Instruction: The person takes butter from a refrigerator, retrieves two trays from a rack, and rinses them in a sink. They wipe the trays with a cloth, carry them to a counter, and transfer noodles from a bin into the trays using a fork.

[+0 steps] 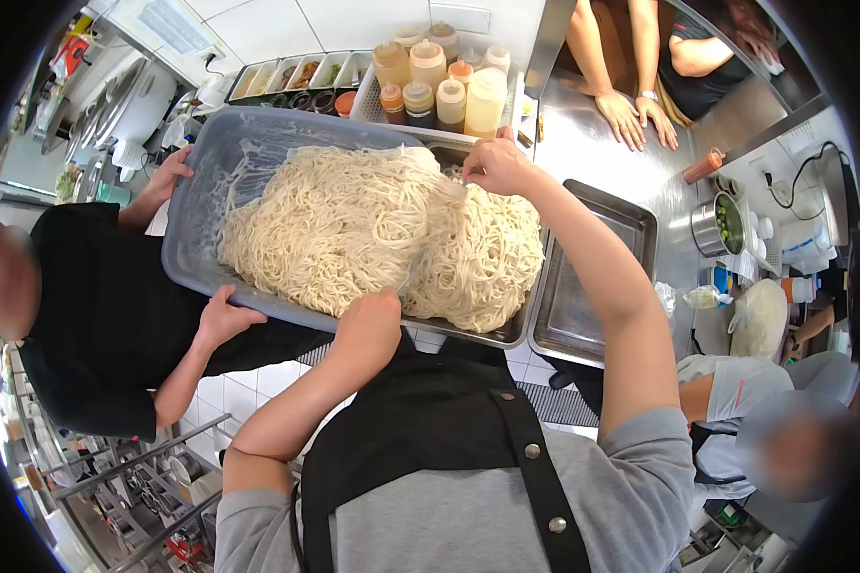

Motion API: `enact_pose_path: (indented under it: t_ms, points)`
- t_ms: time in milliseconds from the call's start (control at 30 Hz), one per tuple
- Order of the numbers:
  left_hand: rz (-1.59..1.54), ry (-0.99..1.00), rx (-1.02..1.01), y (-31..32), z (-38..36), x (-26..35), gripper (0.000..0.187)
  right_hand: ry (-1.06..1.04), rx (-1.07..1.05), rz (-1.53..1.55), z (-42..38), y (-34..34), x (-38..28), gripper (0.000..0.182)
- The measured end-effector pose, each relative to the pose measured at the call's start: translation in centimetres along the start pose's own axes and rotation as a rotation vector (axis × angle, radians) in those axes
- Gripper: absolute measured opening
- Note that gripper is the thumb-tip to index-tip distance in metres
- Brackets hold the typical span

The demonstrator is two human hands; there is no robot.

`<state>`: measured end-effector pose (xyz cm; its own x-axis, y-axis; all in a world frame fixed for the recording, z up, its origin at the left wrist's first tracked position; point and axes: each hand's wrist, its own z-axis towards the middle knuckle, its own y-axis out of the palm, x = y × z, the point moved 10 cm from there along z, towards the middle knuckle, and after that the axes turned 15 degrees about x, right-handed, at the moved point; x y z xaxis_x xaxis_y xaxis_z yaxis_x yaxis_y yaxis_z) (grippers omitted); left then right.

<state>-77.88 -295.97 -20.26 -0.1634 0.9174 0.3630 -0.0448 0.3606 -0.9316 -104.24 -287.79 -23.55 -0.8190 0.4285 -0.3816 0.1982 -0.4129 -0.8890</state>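
A big heap of pale noodles lies in a grey plastic tub, held at its left end by a person's two hands. The noodles run over the tub's right end onto a second heap in a metal tray. My left hand is closed at the near edge of the noodles, where the two containers meet; its fingertips are hidden. At the far side of the same junction, my right hand has its fingers bent together at the noodles; what they grip is too hidden to name.
An empty metal tray is right of the noodles. Sauce bottles stand in a white basket behind. Another person's hands rest on the steel counter. A pot and another person are at the right.
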Motion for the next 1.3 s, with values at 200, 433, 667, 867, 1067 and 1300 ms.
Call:
enact_pose_path:
  t_ms: [200, 433, 667, 867, 1067, 1300]
  points:
    - [-0.319, -0.106, 0.123, 3.1, 1.1, -3.6, 0.022, 0.042, -0.064, 0.074, -1.3, -1.2, -0.6, 0.008]
    - [-1.093, -0.615, -0.090, 5.0, -0.6, -5.8, 0.023, 0.129, -0.059, 0.099, -1.0, -2.8, -0.6, 0.012]
    - [-1.231, -0.644, -0.114, -0.7, 0.0, -5.0, 0.024, 0.201, -0.105, 0.268, 0.7, -5.5, -2.1, 0.015]
    - [-1.183, -0.550, -0.103, -5.0, 1.1, -3.0, 0.025, 0.222, -0.052, 0.326, 0.9, -9.2, -2.6, 0.017]
    - [-1.189, -0.510, -0.051, -8.0, 0.9, -2.3, 0.024, 0.355, -0.069, 0.464, 0.8, -11.2, -3.1, 0.015]
    - [-1.204, -0.474, 0.066, -13.8, 0.2, -3.7, 0.025, 0.233, -0.051, 0.571, 4.7, -14.2, -8.0, 0.016]
